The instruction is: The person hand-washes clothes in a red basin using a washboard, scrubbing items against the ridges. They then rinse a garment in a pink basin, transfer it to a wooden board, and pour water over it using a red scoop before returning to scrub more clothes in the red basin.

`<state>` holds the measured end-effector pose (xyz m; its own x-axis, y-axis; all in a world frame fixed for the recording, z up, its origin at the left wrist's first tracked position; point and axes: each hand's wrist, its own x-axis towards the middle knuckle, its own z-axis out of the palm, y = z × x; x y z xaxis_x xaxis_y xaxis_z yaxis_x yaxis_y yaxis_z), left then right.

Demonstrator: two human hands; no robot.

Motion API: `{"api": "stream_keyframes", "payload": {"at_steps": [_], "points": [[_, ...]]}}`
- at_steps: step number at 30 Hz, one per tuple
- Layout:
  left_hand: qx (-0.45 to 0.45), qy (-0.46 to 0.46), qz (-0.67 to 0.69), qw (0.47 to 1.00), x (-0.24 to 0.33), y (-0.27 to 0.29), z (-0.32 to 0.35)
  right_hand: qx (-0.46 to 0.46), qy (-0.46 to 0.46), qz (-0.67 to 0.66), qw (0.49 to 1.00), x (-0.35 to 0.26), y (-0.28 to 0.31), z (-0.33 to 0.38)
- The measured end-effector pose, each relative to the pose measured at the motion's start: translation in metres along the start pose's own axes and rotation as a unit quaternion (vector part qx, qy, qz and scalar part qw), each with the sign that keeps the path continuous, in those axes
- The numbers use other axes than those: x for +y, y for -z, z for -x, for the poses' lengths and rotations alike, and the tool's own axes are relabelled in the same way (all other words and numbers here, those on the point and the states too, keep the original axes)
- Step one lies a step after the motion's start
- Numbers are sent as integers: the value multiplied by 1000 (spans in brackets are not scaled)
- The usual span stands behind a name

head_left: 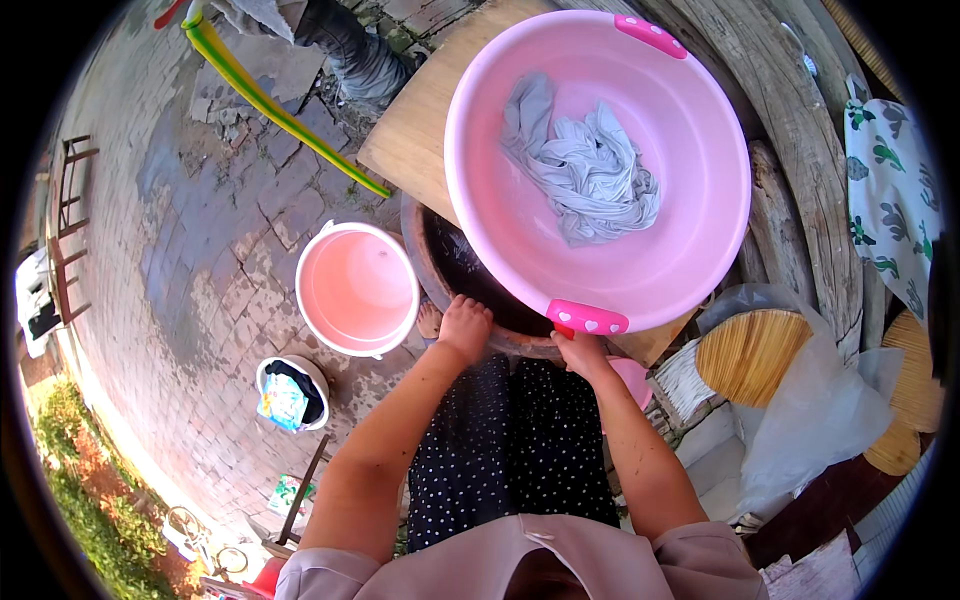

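On the far left, a wooden rack (pixel 66 215) stood by the edge of the brick yard (pixel 180 230). Green plants (pixel 85 490) grew below it. A yellow and green hose (pixel 285 120) hung down over the bricks. Next, a small white bucket (pixel 322 378) held dark cloth (pixel 305 386) and a bright packet (pixel 282 402). Near it stood a pale pink bucket (pixel 350 290) with a white rim. Another person's leg (pixel 350 55) showed at the top.

Then came a wooden board (pixel 418 115) and a big brown pot (pixel 524 346). The left hand (pixel 467 328) lay on the pot's near rim. The big pink washbasin (pixel 690 180) sat partly on the board and blocked much of the pot. Wet grey-blue cloth (pixel 595 170) lay bunched inside the basin.

The right hand (pixel 582 355) was just under the basin's bright pink handle (pixel 588 317), by the pot's rim. Its fingertips were partly hidden, and I could not tell how tightly either hand was closed.

To the right were a round straw lid (pixel 752 350), clear plastic (pixel 800 440), old logs (pixel 800 150) and a white cloth with green leaves (pixel 890 170).
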<state>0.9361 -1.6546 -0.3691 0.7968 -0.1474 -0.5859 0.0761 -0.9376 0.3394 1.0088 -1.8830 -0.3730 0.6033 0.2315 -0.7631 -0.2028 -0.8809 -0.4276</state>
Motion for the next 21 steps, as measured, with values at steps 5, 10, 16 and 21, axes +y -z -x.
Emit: {"api": "stream_keyframes", "payload": {"at_steps": [5, 10, 16, 21], "points": [[157, 154, 735, 642, -29, -6, -46, 139, 221, 165, 951, 35, -25, -14], [237, 120, 764, 588, -24, 65, -64, 33, 33, 30, 998, 24, -28, -9], [193, 214, 633, 718, -65, 126, -110, -10, -122, 7, 992, -14, -10, -1], [235, 157, 700, 656, -67, 76, -130, -7, -163, -76, 984, -25, -13, -4]]}}
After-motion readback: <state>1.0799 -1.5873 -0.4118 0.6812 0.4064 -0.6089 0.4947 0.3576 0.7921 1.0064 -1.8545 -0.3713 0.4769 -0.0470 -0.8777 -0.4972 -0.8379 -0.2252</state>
